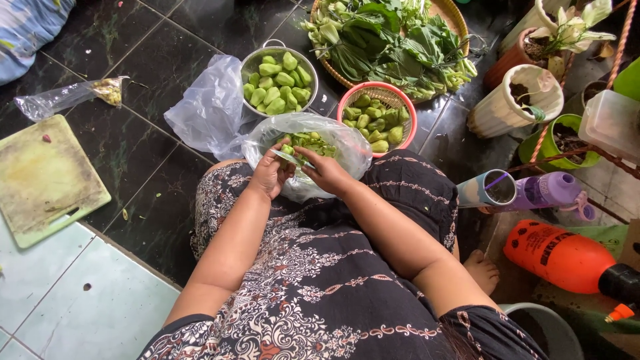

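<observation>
A lap in dark cloth with a pale floral print fills the near edge of the view, and both forearms reach forward from it. The left hand and right hand meet over a clear plastic bag that rests on the knees. Their fingers are curled close together around a small green vegetable piece, pinched between the 2 hands; exactly how each fingertip sits on it cannot be told.

Inside the bag lies a small heap of green pieces. Just beyond it on the dark tiled floor stand a round steel colander full of pale green chunks and a red plastic basket holding more of the same. A woven tray of leafy greens sits behind them, apparently untouched.

Judging by these heaps, the work looks well under way: 2 vessels are already filled, the bag is only partly so, and the leafy pile is left. A pale green cutting board lies at the left.
</observation>
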